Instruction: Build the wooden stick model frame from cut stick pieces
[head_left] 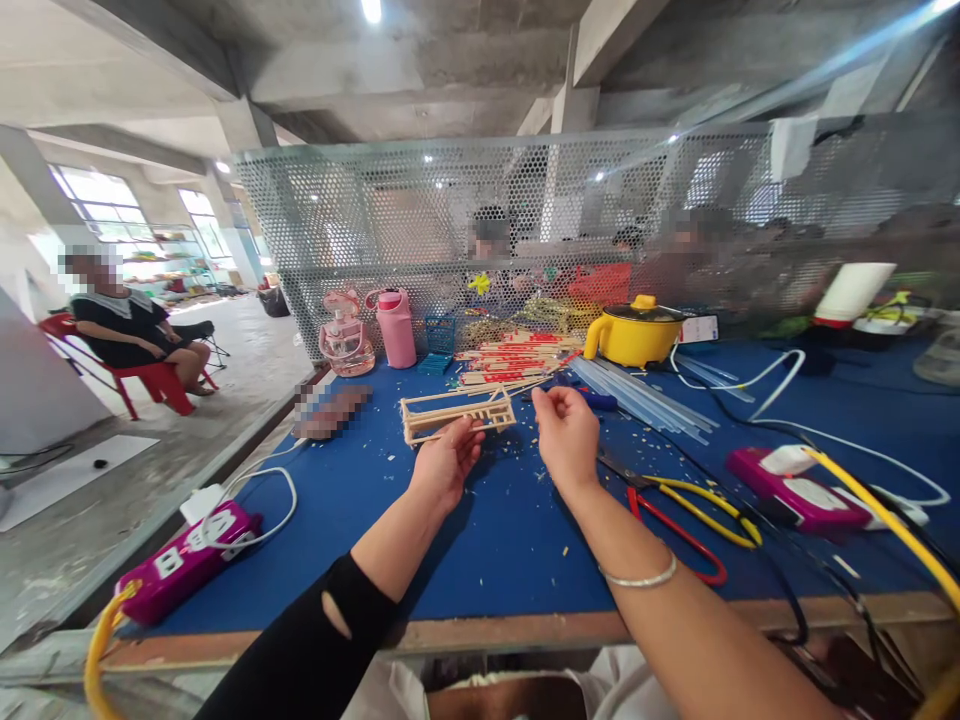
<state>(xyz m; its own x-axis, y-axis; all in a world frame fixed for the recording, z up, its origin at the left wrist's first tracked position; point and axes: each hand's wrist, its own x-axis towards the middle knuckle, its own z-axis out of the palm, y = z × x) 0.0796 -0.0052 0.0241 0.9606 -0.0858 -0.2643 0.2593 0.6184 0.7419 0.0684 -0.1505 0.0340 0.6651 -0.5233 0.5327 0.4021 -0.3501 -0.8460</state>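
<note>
My left hand (444, 462) is closed on the near edge of a small rectangular frame of thin wooden sticks (420, 422), held tilted above the blue table. To its right, my right hand (568, 437) is pinched, with its fingertips just off the frame's right end. What those fingertips hold, if anything, is too small to make out. Behind both hands lies a pile of wooden sticks with red parts (517, 358). Pliers with one red and one yellow handle (694, 508) lie right of my right hand, and a blue-handled tool (596, 400) rests behind it.
Purple power strips sit at left (187, 560) and right (799, 492) with loose cables. Clear plastic sticks (652, 398), a yellow pot (637, 335), a pink bottle (396, 330) and a jug (346, 340) stand or lie farther back, before a perforated metal screen (420, 220). A person sits at far left.
</note>
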